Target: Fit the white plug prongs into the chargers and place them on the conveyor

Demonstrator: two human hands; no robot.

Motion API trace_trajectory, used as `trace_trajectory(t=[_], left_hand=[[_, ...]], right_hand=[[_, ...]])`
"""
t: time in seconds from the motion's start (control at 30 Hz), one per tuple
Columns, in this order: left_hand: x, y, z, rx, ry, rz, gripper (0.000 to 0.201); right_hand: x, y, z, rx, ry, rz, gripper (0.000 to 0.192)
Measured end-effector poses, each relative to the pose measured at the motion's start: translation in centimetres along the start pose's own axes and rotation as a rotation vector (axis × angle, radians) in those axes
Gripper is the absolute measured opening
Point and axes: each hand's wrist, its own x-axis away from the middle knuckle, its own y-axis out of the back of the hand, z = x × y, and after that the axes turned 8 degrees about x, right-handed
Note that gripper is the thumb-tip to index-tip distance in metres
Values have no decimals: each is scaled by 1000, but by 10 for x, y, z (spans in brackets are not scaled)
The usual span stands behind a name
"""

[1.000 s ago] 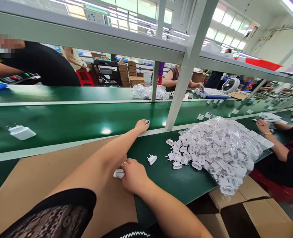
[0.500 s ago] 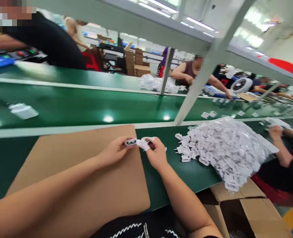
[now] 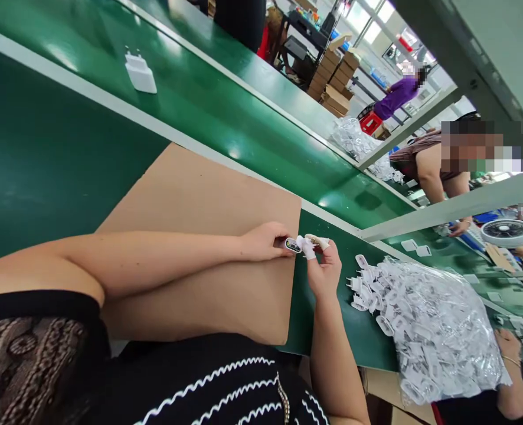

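My left hand [image 3: 265,241] is closed around a white charger housing [image 3: 293,245]. Its open oval end faces right and shows a circuit board inside. Close against that end is my right hand [image 3: 324,273], thumb and fingers pinched and wearing white finger covers. Between those fingertips is a small white plastic piece [image 3: 300,241], mostly hidden, so its exact kind is unclear. Both hands are above the right edge of a brown cardboard sheet [image 3: 226,195]. To the right, a clear plastic bag [image 3: 447,319] spills white plug caps [image 3: 368,289] with pins onto the green bench.
A finished-looking white charger [image 3: 141,74] lies on the green conveyor belt [image 3: 208,112] beyond a pale rail. Metal posts [image 3: 443,206] slant across the right. A co-worker's hand [image 3: 509,348] is beside the bag. Another person leans over the far side. An open carton [image 3: 385,389] stands below the bench.
My head view has tilted and turned, so the bench now slopes down to the right. The two hands stay close together with the housing. The charger on the belt appears farther right and higher.
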Motion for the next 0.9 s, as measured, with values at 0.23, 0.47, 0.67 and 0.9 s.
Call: trace_trajectory(t=[0.23,0.47,0.67,0.9], left_hand=[[-1,-1,4,-14,-10,-6,22],[-1,-1,5,7,-13,-13,20],[2,-1,-2,28,4,-14,21],[2,-1,0,-22,40,-24,33]], right_hand=[[-3,2,6,418,290,99,27],[-6,4,5,599,405,110,26],[-8,4,1,724,369,90,14],[-3,-6,-3,693,247,76,17]])
